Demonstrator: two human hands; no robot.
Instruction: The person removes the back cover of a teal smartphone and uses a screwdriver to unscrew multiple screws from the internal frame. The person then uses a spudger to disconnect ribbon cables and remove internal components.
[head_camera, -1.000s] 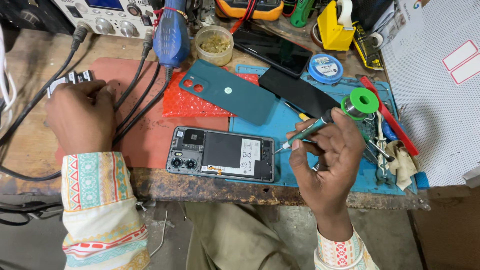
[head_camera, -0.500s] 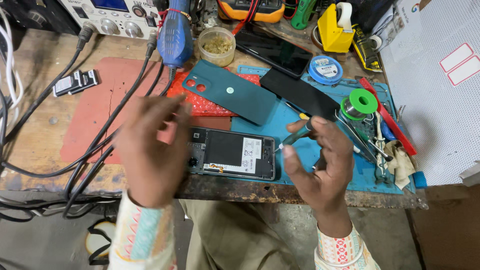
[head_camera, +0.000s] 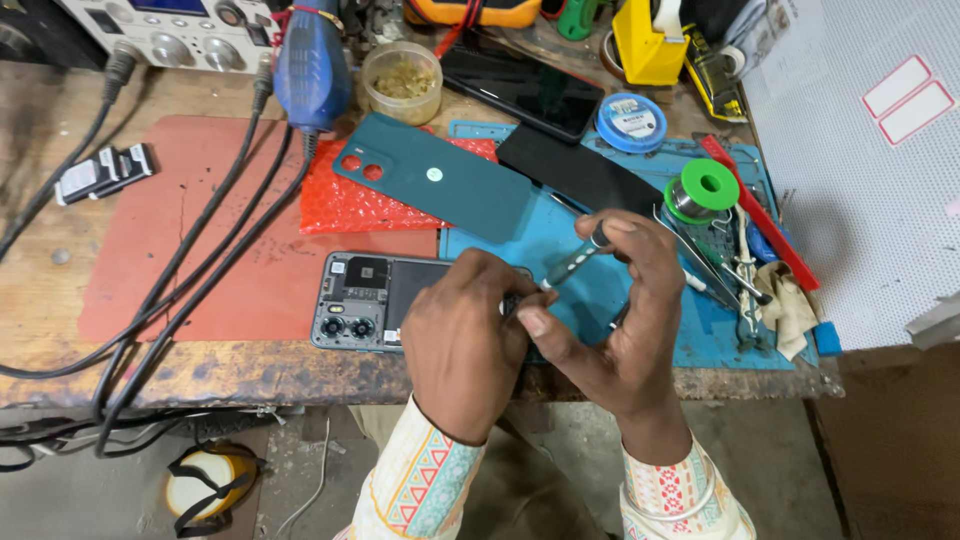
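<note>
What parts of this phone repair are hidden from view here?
Head view only:
- The right half of the opened phone is hidden under the left hand.
- The screwdriver tip and the screw it meets are covered by the left hand's fingers.
- How the right hand grips the lower shaft is hidden by its own thumb.
- The bench instrument at the top is cut off by the frame edge.

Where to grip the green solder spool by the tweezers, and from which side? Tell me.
Take the green solder spool by its round rim, coming from above. It lies flat on the blue mat, hub hole up, with tweezers crowding its near side, so a top-down pinch across the flange looks easiest.
</note>
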